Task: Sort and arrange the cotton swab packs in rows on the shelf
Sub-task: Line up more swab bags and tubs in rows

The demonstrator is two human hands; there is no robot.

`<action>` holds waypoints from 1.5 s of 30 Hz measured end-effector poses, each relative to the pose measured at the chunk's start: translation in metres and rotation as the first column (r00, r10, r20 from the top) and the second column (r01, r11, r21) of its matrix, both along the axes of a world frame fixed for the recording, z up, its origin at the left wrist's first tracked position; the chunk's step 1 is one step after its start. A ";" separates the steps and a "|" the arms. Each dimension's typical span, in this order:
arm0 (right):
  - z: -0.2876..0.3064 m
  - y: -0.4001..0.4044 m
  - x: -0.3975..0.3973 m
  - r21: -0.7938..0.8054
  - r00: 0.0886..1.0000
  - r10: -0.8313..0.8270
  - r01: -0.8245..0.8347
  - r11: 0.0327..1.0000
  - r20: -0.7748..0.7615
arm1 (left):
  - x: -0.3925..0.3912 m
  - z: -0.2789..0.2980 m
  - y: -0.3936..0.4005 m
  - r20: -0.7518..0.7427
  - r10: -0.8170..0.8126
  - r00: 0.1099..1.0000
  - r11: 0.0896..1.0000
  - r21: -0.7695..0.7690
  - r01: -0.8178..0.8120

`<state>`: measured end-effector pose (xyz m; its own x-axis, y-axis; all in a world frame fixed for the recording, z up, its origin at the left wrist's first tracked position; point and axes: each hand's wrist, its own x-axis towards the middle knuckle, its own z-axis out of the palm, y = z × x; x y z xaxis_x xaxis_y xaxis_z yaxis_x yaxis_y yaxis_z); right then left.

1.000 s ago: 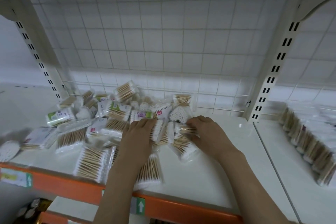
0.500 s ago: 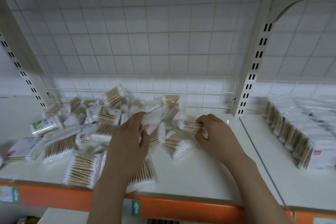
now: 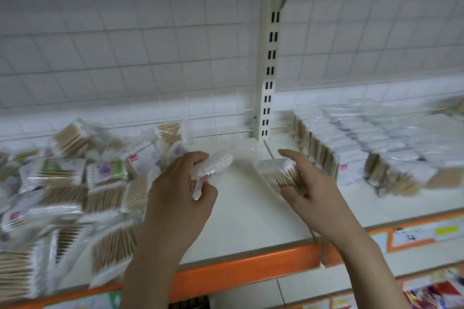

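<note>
Two swab packs (image 3: 277,173), hand-held

Bare shelf (image 3: 241,208) lies open between the loose heap (image 3: 82,188) on the left and the upright post (image 3: 268,78) at the back. Both hands (image 3: 175,198) (image 3: 311,193) hang over this gap, each gripping a pack. Right of the post, the packed rows (image 3: 356,150) fill the shelf's rear; only its front strip stays free.
</note>
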<state>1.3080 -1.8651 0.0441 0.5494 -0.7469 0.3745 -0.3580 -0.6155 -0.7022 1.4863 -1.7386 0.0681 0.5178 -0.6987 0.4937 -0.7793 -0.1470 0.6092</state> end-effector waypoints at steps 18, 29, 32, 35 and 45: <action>0.025 -0.038 -0.074 -0.021 0.998 -0.001 0.000 1.000 -0.064 | -0.059 -0.007 -0.067 -0.061 -0.130 0.990 0.991 -0.004 0.130; 0.042 -0.071 -0.107 -0.112 0.946 0.004 -0.042 0.993 -0.325 | -0.081 -0.009 -0.083 -0.024 -0.120 0.992 0.990 0.076 0.122; 0.037 -0.079 -0.105 -0.132 0.924 0.028 -0.084 0.988 -0.380 | -0.084 -0.011 -0.084 -0.014 -0.140 0.990 0.986 0.086 0.141; 0.031 -0.086 -0.104 -0.164 0.916 0.039 -0.114 0.980 -0.400 | -0.087 -0.013 -0.082 -0.010 -0.132 0.991 0.988 0.083 0.132; 0.020 -0.095 -0.108 -0.292 0.891 -0.064 -0.079 0.953 -0.449 | -0.095 -0.014 -0.074 -0.022 -0.080 0.997 0.989 0.124 0.082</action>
<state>1.2004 -1.9601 0.0637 0.7158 -0.6362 0.2878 -0.5843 -0.7714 -0.2521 1.3909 -1.8126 0.0537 0.4649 -0.7942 0.3913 -0.7811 -0.1598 0.6036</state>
